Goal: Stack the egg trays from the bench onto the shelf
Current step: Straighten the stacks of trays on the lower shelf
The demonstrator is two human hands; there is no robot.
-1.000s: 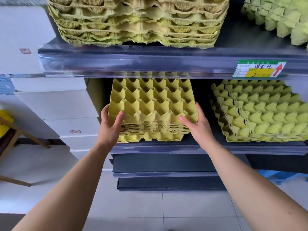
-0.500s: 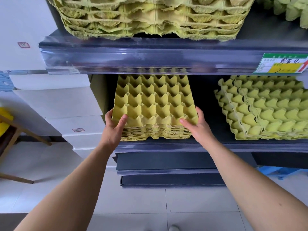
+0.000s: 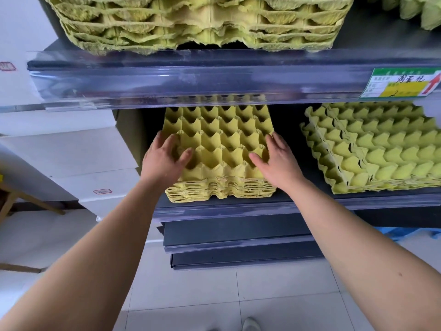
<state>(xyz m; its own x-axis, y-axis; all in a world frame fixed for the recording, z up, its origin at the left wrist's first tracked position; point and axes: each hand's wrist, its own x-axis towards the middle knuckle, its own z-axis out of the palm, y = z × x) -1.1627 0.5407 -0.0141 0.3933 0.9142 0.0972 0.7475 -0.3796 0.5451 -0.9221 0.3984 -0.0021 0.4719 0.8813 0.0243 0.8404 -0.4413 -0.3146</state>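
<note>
A stack of yellow pulp egg trays (image 3: 218, 144) lies flat on the middle shelf (image 3: 262, 207), its front edge near the shelf lip. My left hand (image 3: 164, 158) rests palm down on the top tray's left front part, fingers spread. On the right front part my right hand (image 3: 276, 161) presses the same way, fingers straight. Neither hand curls round the trays.
A second yellow tray stack (image 3: 381, 149) lies to the right on the same shelf. A thick tray pile (image 3: 202, 22) fills the upper shelf, whose front rail carries a green and yellow price label (image 3: 403, 83). White boxes (image 3: 71, 149) stand at the left. Lower shelves and tiled floor lie below.
Both hands left the sides of the stack and moved onto its top, palms down. The stack now lies flat and further in on the shelf. The camera came closer.
</note>
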